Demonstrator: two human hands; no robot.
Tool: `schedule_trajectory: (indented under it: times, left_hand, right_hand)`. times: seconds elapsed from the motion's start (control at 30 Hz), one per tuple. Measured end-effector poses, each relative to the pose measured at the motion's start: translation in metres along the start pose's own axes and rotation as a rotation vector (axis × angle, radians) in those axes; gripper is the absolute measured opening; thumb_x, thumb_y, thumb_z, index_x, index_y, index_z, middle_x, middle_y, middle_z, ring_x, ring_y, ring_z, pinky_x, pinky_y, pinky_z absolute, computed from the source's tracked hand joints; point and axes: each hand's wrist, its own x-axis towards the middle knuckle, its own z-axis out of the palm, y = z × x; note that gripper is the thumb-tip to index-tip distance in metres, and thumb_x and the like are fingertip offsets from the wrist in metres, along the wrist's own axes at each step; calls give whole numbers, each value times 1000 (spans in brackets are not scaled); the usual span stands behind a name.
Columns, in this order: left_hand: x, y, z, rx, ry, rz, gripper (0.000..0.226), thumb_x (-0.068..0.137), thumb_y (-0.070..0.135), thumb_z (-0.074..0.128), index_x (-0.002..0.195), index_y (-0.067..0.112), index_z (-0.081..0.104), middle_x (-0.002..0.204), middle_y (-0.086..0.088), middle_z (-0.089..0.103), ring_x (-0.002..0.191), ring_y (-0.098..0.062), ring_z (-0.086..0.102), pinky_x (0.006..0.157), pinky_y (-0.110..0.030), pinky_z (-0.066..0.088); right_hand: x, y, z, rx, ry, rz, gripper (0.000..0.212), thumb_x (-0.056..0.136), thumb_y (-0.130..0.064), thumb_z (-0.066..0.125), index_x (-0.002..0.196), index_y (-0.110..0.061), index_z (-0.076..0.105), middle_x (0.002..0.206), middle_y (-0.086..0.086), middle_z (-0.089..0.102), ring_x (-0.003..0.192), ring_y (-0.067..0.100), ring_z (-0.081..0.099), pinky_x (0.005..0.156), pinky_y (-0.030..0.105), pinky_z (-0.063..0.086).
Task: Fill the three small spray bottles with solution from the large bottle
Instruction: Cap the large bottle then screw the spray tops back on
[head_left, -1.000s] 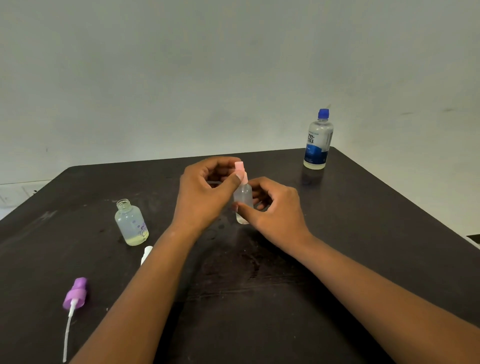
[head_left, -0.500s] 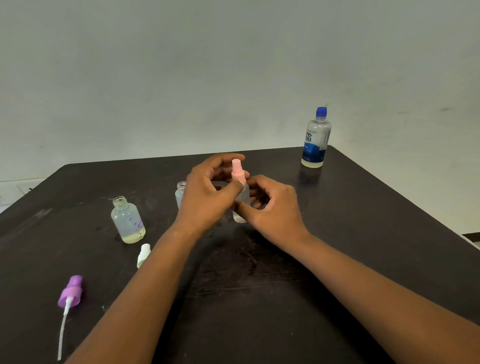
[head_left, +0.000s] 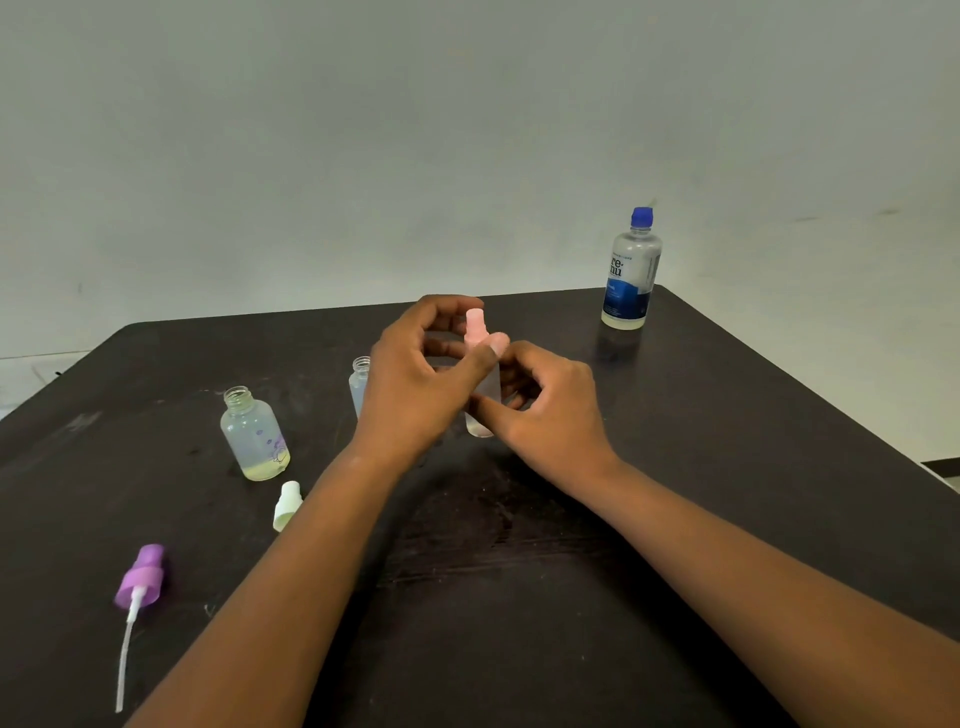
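At the table's middle stands a small clear spray bottle (head_left: 485, 400) with a pink spray top (head_left: 476, 327). My left hand (head_left: 415, 384) pinches the pink top with thumb and fingers. My right hand (head_left: 545, 405) grips the bottle's body. A second small bottle (head_left: 358, 384), uncapped, shows just left of my left hand, partly hidden by it. A third uncapped small bottle (head_left: 254, 434) with a little yellowish liquid stands further left. The large solution bottle (head_left: 629, 270) with a blue cap stands at the far right corner.
A purple spray top with its white dip tube (head_left: 137, 587) lies at the front left of the dark table (head_left: 727, 441). A pale green spray top (head_left: 287, 504) lies near my left forearm. A grey wall rises behind the table.
My left hand has shifted slightly around the pink top, uncovering the second small bottle behind it. My right hand keeps its hold on the bottle's body.
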Motion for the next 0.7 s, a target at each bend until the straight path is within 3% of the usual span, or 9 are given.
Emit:
schedule_trajectory:
  times: [0.07,0.17,0.27,0.33,0.4,0.53,0.7]
  left_hand:
    - [0,0,0,2,20,4,30,94,17,80,122,19,71,102,11,72,91,0,70,83,-17,58]
    - [0,1,-2,-45,-29,2,28,100,7,70,126,15,69,108,1,78,103,-5,74,90,-23,60]
    - [0,3,-1,-83,-41,-15,27,100,14,72,127,16,70,109,0,79,104,-8,76,92,-25,60]
    - [-1,3,0,-36,0,-19,30,94,24,80,123,20,72,107,7,76,96,-6,74,85,-19,60]
    - [-1,3,0,-3,27,-15,31,93,22,82,122,20,73,103,8,72,89,-5,72,79,-16,58]
    - [0,4,-1,-60,-14,-13,26,100,7,69,126,14,70,107,-1,78,102,-9,75,87,-20,59]
    - [-2,5,1,-9,8,-21,31,92,24,82,121,21,71,104,8,72,90,-7,73,79,-17,59]
  right_hand:
    - [-1,0,0,10,0,1,33,77,-35,89,100,-14,77,77,-17,69,69,4,68,64,21,55]
    - [-1,0,0,5,-7,2,36,78,-35,91,105,-14,77,87,-7,76,77,8,72,71,31,62]
    - [0,0,-1,4,-3,8,35,78,-35,91,104,-15,77,85,-9,76,75,7,72,70,29,61]
    - [1,1,-1,8,5,14,31,78,-34,90,100,-15,77,79,-12,73,70,5,69,66,25,58]
    - [0,1,0,9,4,4,32,78,-34,90,101,-15,77,80,-12,73,70,5,69,65,24,58]
    - [0,2,0,14,-4,4,35,78,-34,91,104,-15,77,86,-8,77,76,7,72,70,30,62]
    - [0,2,0,12,13,-5,29,78,-34,89,96,-16,76,72,-18,67,65,4,66,62,19,51]
